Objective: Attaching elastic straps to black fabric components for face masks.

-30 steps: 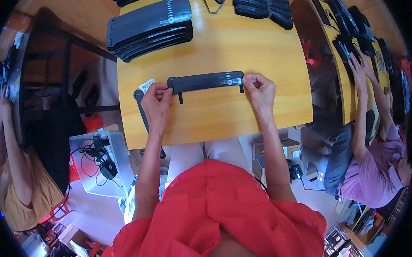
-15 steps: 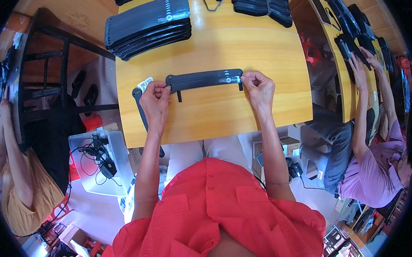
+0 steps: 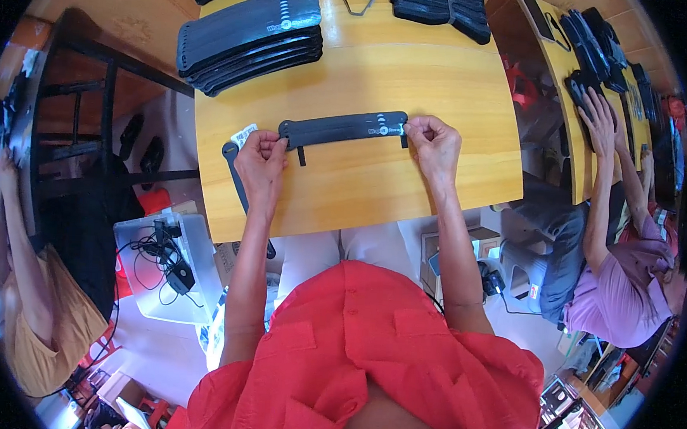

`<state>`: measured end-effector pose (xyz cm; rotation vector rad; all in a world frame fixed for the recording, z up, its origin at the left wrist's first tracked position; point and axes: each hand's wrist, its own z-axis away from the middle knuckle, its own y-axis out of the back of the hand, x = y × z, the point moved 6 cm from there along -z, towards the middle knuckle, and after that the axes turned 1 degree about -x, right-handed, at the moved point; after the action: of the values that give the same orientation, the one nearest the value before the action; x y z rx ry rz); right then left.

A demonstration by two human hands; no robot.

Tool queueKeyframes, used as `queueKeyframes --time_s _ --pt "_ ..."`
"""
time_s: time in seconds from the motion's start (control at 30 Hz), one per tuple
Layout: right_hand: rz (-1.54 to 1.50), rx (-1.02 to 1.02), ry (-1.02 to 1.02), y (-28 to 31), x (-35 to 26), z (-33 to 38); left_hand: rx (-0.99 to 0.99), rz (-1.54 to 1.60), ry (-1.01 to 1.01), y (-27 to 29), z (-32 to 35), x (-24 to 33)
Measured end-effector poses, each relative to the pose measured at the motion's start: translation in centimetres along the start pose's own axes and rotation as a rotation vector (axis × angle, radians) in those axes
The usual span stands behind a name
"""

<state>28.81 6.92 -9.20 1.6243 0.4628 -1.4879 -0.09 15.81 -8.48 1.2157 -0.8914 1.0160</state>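
Lying between fingers — black strips

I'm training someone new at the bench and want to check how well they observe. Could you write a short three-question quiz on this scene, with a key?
1. True or false: the left hand and right hand pinch opposite ends of the long black strip.
2. Where is the largest stack of flat black pieces?
A) On the person's lap
B) On the yellow table, beyond the left hand
C) On the floor
3. What lies in the translucent bin to the person's left?

Key:
1. True
2. B
3. Tangled black cords
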Motion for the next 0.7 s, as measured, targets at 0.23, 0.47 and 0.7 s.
queueKeyframes --time_s 0.23,0.47,0.7 --pt "-0.009 0.001 0.010 -0.13 -0.10 0.04 -0.007 0.028 -0.014 0.05 -0.06 -0.42" --pt "0.003 -0.010 0.002 -0.24 0.18 -0.01 0.005 -0.025 -0.014 0.15 0.08 0.20" --pt "0.019 0.014 0.055 -0.36 -0.12 -0.09 0.024 -0.094 -0.059 -0.10 -0.02 0.33"
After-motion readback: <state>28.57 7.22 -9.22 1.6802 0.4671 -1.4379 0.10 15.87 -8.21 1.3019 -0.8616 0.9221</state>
